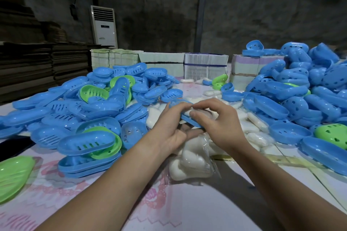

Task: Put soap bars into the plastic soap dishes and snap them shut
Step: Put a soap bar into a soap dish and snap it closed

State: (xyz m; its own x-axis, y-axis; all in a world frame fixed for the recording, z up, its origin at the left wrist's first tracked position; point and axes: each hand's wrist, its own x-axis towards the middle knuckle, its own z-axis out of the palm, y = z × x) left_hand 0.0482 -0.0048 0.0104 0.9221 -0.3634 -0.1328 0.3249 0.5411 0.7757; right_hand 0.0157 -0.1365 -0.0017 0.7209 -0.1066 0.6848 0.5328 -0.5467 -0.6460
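left hand [171, 133] and right hand [216, 118]: both gripped one blue soap dish [189, 119], wrapped soap bar [201, 113] seated inside. step judged: loading. next: lid pressed until snapped.

Slotted dish halves [78, 110] heap on the table [187, 208] at left — holed halves [300, 88] pile at right. Between them lie wrapped soap bars [191, 159], with stacked boxes [205, 65] behind.

Both hands held one blue soap dish [189, 116] above the table [206, 208]: the left hand [172, 129] gripped it from below, the right hand [217, 118] pinched a wrapped soap bar [203, 113] inside it.
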